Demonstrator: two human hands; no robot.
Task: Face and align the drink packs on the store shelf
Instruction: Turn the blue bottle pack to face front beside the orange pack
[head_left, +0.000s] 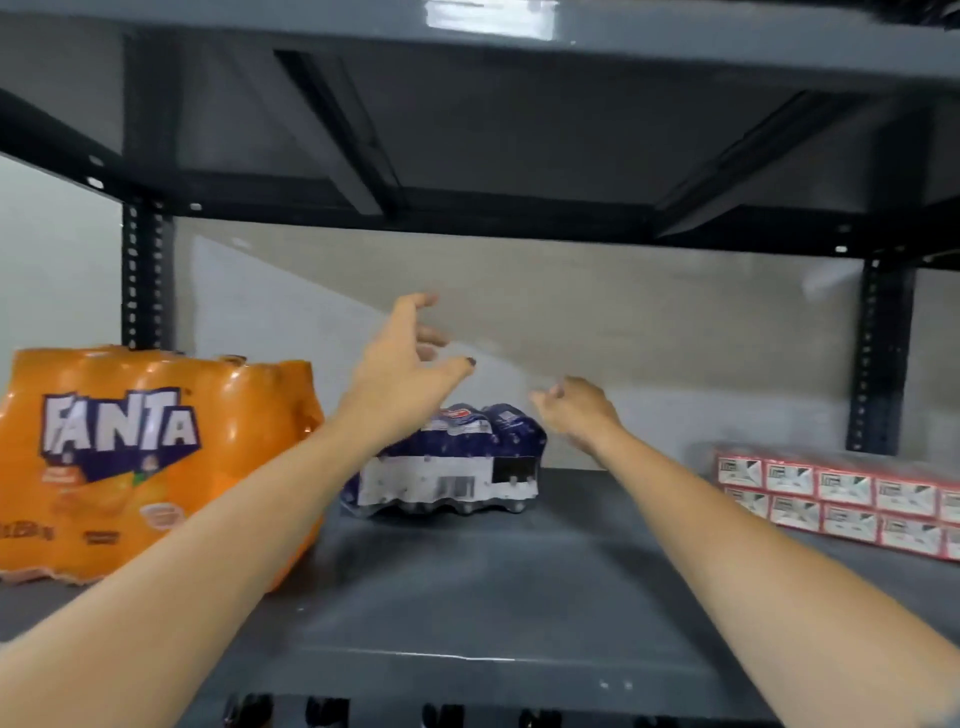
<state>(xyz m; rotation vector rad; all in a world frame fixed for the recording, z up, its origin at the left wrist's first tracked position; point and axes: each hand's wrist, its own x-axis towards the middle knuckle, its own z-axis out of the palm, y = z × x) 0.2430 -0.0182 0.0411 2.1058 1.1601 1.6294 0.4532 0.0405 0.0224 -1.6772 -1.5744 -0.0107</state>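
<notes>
A dark blue shrink-wrapped drink pack (457, 467) lies on its side deep on the grey shelf (467, 597), its white label facing me. An orange Fanta pack (130, 457) stands at the left with its logo to the front. My left hand (405, 364) hovers above the blue pack's left end, fingers spread and holding nothing. My right hand (576, 410) hangs just above the pack's right end, fingers loosely apart and blurred. Neither hand touches the pack.
A red and white wrapped case of small cartons (841, 499) lies at the right of the shelf. The shelf above (467, 130) hangs low overhead. Perforated dark uprights (140, 275) stand at the back corners in front of a pale wall.
</notes>
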